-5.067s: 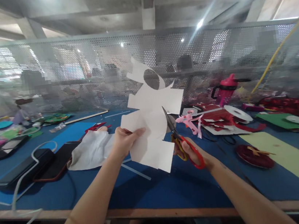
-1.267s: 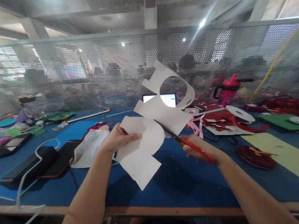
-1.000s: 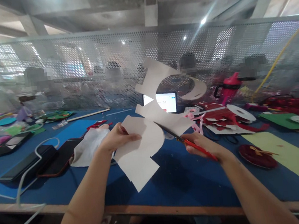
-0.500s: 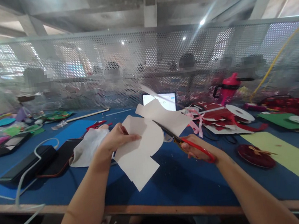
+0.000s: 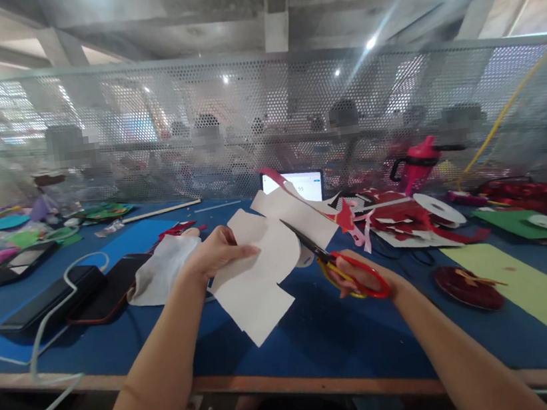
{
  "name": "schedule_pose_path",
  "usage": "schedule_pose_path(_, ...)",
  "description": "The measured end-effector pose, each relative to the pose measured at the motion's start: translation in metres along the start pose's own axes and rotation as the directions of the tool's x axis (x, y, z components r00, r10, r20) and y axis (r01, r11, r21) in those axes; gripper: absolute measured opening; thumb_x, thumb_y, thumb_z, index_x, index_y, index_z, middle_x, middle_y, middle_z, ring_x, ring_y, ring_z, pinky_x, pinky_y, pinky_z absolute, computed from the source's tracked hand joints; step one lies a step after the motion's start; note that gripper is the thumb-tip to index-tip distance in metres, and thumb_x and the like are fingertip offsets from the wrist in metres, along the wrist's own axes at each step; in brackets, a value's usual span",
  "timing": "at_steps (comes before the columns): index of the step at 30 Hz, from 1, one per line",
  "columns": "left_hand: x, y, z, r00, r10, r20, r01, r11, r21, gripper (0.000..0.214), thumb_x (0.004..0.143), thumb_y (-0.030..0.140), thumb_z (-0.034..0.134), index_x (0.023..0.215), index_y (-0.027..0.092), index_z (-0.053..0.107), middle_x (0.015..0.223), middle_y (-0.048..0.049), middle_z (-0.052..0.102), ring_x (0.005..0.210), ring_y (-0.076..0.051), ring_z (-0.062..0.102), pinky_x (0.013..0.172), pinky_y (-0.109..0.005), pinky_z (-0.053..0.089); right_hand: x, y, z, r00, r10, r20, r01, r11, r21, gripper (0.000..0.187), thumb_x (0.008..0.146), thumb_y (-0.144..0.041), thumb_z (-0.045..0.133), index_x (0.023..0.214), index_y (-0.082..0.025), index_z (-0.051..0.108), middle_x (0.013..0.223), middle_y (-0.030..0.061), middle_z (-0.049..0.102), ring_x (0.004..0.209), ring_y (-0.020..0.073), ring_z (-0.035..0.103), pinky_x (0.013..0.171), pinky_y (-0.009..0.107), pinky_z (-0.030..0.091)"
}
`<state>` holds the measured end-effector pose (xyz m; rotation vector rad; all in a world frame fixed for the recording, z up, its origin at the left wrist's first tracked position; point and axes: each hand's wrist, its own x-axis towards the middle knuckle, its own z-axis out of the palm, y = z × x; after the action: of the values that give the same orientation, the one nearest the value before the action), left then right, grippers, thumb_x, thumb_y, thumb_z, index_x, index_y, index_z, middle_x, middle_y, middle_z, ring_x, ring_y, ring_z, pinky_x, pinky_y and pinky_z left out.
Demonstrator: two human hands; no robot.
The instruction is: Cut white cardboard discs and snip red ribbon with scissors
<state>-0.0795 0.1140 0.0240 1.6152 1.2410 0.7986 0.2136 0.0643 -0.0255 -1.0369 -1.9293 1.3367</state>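
Note:
My left hand (image 5: pixel 216 253) pinches a white cut-out sheet of card (image 5: pixel 257 277) and holds it above the blue table (image 5: pixel 321 340). My right hand (image 5: pixel 360 274) grips red-and-yellow-handled scissors (image 5: pixel 334 261). Their dark blades point up and left into the card's right side. The card's upper part (image 5: pixel 294 212) droops back toward the table, with a red underside showing at its far edge.
A lit screen (image 5: pixel 301 184) stands behind the card. Red paper scraps, a white tape roll (image 5: pixel 438 207) and a pink bottle (image 5: pixel 414 163) lie at the right. Phones and a white cable (image 5: pixel 63 293) lie at the left, beside a white cloth (image 5: pixel 161 273). A perforated metal screen with people behind it closes the far side.
The card's upper section with the round hole has folded down and away from upright. The scissors have cut further into the card, and my right hand has tilted.

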Motion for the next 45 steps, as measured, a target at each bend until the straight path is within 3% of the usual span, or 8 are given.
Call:
schedule_pose_path(3,0.005,0.001,0.005,0.997,-0.073,0.033,0.075,0.995,-0.066,0.028,0.052,0.033,0.077,0.064,0.013,0.063,0.058,-0.0046,0.064,0.051,-0.017,0.058,0.050,-0.027,0.046,0.007,0.012,0.005,0.995,-0.012,0.100,-0.005,0.987,0.161,0.059,0.082,-0.069,0.017,0.060,-0.019,0.041,0.042,-0.0064,0.035,0.033,0.0074,0.034,0.045,0.029,0.050)
schedule_pose_path(7,0.009,0.000,0.010,0.980,-0.150,0.130,0.175,0.961,-0.213,0.028,0.051,0.027,0.077,0.072,0.012,0.066,0.069,-0.0073,0.069,0.059,-0.020,0.062,0.058,-0.031,0.049,0.010,0.021,0.006,0.986,0.000,0.167,-0.056,0.942,0.330,0.064,0.080,-0.073,0.015,0.068,-0.018,0.046,0.047,-0.0045,0.041,0.036,0.0082,0.038,0.046,0.028,0.049)
schedule_pose_path(12,0.016,-0.010,0.000,0.977,-0.187,0.103,0.206,0.955,-0.214,0.027,0.050,0.025,0.077,0.070,0.010,0.066,0.068,-0.0082,0.070,0.058,-0.021,0.063,0.057,-0.031,0.050,-0.004,0.028,-0.013,0.984,0.125,0.128,-0.155,0.955,0.254,0.059,0.081,-0.071,0.025,0.077,-0.018,0.050,0.058,-0.0008,0.051,0.047,0.0110,0.049,0.050,0.028,0.049)
schedule_pose_path(18,0.016,-0.012,-0.002,0.979,-0.148,0.141,0.170,0.973,-0.157,0.031,0.050,0.027,0.079,0.074,0.012,0.067,0.073,-0.0071,0.070,0.063,-0.021,0.064,0.061,-0.031,0.052,-0.019,0.029,-0.027,0.973,0.203,0.109,-0.220,0.961,0.166,0.051,0.082,-0.065,0.034,0.079,-0.018,0.054,0.059,-0.0001,0.050,0.049,0.0122,0.049,0.045,0.026,0.045)
schedule_pose_path(29,0.009,-0.006,-0.007,0.987,-0.088,0.134,0.101,0.990,-0.093,0.031,0.052,0.029,0.079,0.076,0.012,0.068,0.077,-0.0080,0.070,0.064,-0.021,0.064,0.060,-0.031,0.052,-0.033,-0.015,-0.029,0.943,0.301,0.143,-0.311,0.949,0.053,0.052,0.083,-0.065,0.030,0.080,-0.019,0.054,0.050,-0.0039,0.040,0.041,0.0094,0.040,0.044,0.025,0.041)
schedule_pose_path(35,0.008,-0.006,-0.005,0.984,-0.096,0.150,0.110,0.990,-0.084,0.030,0.051,0.026,0.079,0.075,0.013,0.068,0.076,-0.0071,0.071,0.064,-0.020,0.064,0.061,-0.030,0.052,-0.028,-0.014,-0.025,0.938,0.245,0.244,-0.262,0.964,0.040,0.055,0.084,-0.065,0.028,0.083,-0.016,0.055,0.048,-0.0059,0.040,0.040,0.0083,0.038,0.044,0.022,0.041)
schedule_pose_path(40,0.004,-0.003,-0.001,0.969,-0.100,0.226,0.133,0.982,-0.135,0.027,0.051,0.026,0.079,0.073,0.013,0.068,0.073,-0.0055,0.070,0.061,-0.020,0.064,0.057,-0.029,0.052,-0.023,-0.004,-0.021,0.966,0.165,0.201,-0.189,0.976,0.105,0.050,0.083,-0.062,0.034,0.078,-0.017,0.054,0.050,-0.0049,0.041,0.041,0.0079,0.037,0.051,0.025,0.046)
schedule_pose_path(45,0.001,-0.001,0.003,0.977,-0.117,0.179,0.131,0.989,-0.072,0.023,0.050,0.026,0.080,0.062,0.013,0.065,0.063,-0.0057,0.068,0.052,-0.018,0.061,0.049,-0.026,0.048,-0.022,0.000,-0.014,0.986,0.093,0.138,-0.114,0.982,0.154,0.038,0.082,-0.056,0.043,0.077,-0.020,0.054,0.055,-0.0016,0.046,0.044,0.0105,0.039,0.050,0.029,0.047)
